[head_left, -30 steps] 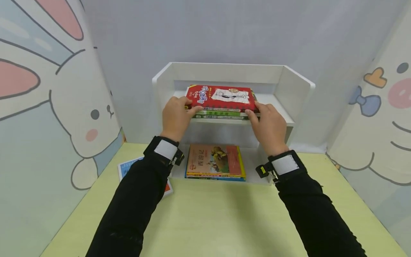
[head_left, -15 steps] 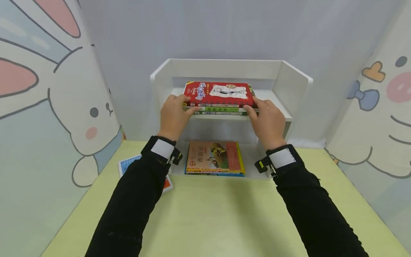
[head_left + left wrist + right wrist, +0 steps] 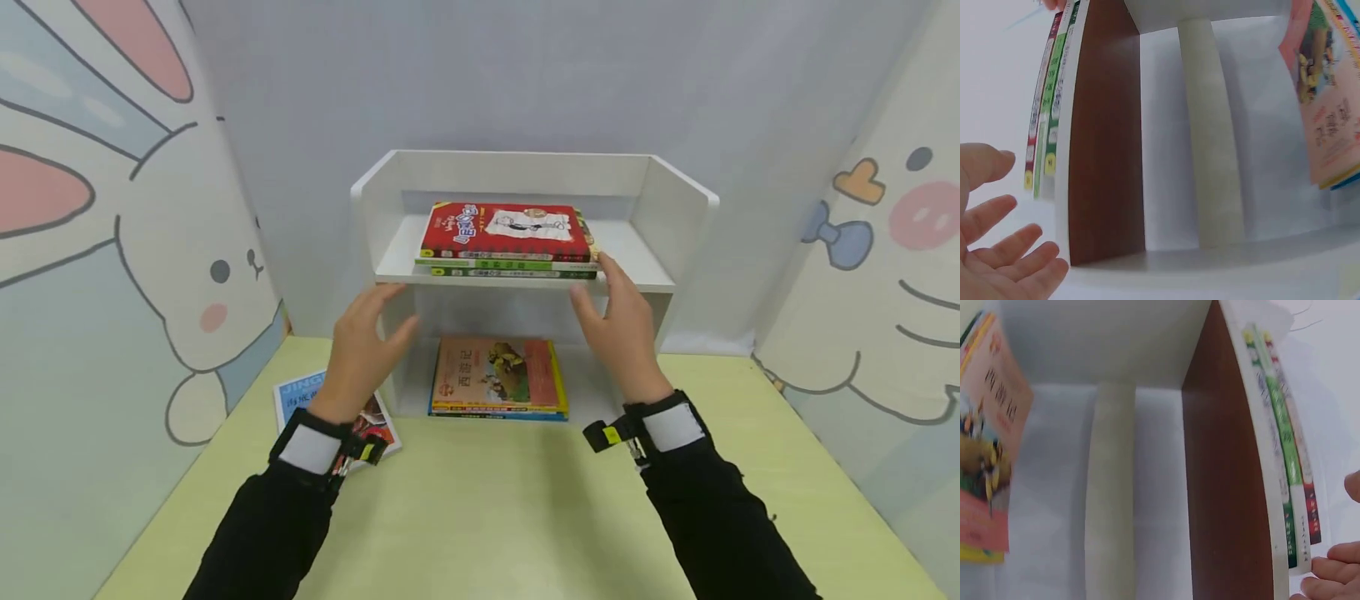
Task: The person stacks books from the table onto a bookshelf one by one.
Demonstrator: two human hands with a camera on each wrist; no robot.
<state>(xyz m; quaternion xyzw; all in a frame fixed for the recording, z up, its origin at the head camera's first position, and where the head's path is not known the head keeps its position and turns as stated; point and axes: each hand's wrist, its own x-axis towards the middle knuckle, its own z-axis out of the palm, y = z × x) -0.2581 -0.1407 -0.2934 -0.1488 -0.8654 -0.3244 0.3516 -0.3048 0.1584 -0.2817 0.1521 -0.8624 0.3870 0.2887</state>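
A stack of books with a red comic book (image 3: 506, 233) on top lies flat on the upper board of a white shelf (image 3: 397, 246). Below the red cover show a green spine (image 3: 495, 264) and a darker green one. My left hand (image 3: 365, 346) is off the books, below the shelf's left front corner, fingers spread and holding nothing. At the stack's right end is my right hand (image 3: 618, 325), its fingers relaxed and thumb apart from the books. Its fingertips are close to the stack's corner; whether they touch, I cannot tell.
On the lower shelf lies another stack, topped by an orange-pink book (image 3: 495, 372). A blue and white book (image 3: 296, 396) rests on the yellow-green table (image 3: 480, 517) at the left, partly behind my left wrist. Printed cartoon panels (image 3: 195, 275) stand on both sides.
Both hands held the stack's ends before. My left hand has let go and moved down and left; my right hand has loosened and lowered slightly. The stack now rests on the upper shelf.
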